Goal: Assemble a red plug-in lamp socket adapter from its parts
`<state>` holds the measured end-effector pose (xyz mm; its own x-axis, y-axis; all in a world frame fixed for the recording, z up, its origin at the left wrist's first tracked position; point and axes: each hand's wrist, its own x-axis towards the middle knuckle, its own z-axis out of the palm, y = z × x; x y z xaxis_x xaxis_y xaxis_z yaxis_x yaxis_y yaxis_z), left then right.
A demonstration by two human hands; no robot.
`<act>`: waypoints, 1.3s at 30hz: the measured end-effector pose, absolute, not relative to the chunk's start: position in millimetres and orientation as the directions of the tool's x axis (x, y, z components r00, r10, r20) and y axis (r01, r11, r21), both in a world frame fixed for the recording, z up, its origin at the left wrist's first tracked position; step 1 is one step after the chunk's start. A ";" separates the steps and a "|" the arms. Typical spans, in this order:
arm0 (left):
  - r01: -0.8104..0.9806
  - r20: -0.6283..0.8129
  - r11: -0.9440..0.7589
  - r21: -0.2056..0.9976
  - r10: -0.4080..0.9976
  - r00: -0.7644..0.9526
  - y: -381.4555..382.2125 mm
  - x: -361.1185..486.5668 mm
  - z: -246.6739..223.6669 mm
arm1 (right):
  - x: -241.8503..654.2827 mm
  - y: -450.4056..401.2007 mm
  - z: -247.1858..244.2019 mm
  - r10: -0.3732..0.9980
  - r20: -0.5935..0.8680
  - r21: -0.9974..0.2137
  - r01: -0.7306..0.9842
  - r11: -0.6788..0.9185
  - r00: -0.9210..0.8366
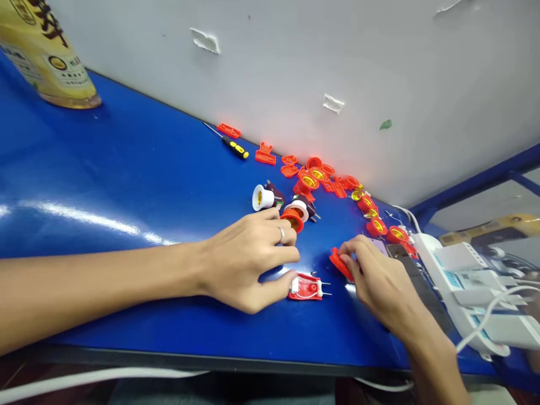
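Dark-rimmed blue tabletop [169, 332], pale wall [270, 73], left hand [255, 259] loosely spread at open casing [307, 288], right hand [375, 275] pinching red cover [340, 263].

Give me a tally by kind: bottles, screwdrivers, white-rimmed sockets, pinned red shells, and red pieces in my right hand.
Bottle: 1
Screwdriver: 1
White-rimmed sockets: 2
Red shell with two metal pins: 1
Red piece in the right hand: 1
Total: 6

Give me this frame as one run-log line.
left hand: thumb at open red housing with two pins | right hand: holding red plastic piece | farther back: screwdriver, white socket
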<state>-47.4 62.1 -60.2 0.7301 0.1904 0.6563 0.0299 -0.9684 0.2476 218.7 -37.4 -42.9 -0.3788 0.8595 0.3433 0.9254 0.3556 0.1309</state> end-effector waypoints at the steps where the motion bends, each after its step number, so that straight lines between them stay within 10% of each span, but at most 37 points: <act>1: 0.026 0.650 -0.968 0.249 0.187 0.736 61.6 -47.9 -59.6 | 215.6 -39.2 -39.5 0.847 0.347 0.133 0.915 0.381 -0.403; 11: 0.096 0.499 -0.976 0.193 0.182 0.847 62.5 -46.3 -66.0 | 174.9 -48.6 -32.4 0.664 0.285 0.191 0.719 0.668 -0.692; 39: 0.112 0.438 -0.961 0.254 0.217 0.873 58.2 -44.7 -66.5 | 175.8 -40.6 -45.0 0.610 0.340 0.105 0.673 0.732 -0.716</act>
